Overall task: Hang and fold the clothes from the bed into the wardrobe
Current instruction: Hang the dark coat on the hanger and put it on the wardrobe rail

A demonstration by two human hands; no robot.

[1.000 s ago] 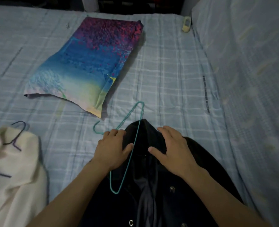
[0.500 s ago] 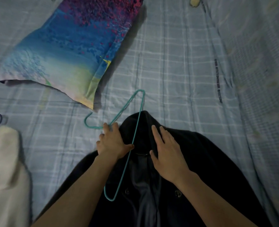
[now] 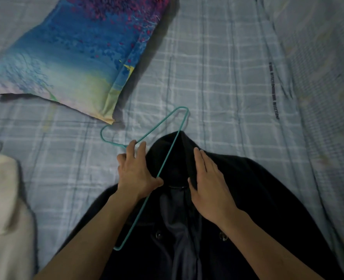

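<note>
Head view: my left hand [image 3: 135, 174] lies spread on the left side of the dark coat's [image 3: 257, 199] collar, fingers released, two fingertips reaching the teal hanger [image 3: 167, 156] where its hook begins. My right hand [image 3: 209, 182] rests flat and released on the collar's right side, fingers straight. The hanger lies slanted across the collar, hook out on the checked bed sheet [image 3: 217, 87]. The coat is spread at the near edge of the bed. A colourful pillow [image 3: 76, 57] sits toward the far left corner; a cream garment [image 3: 3, 199] lies at the left edge.
</note>
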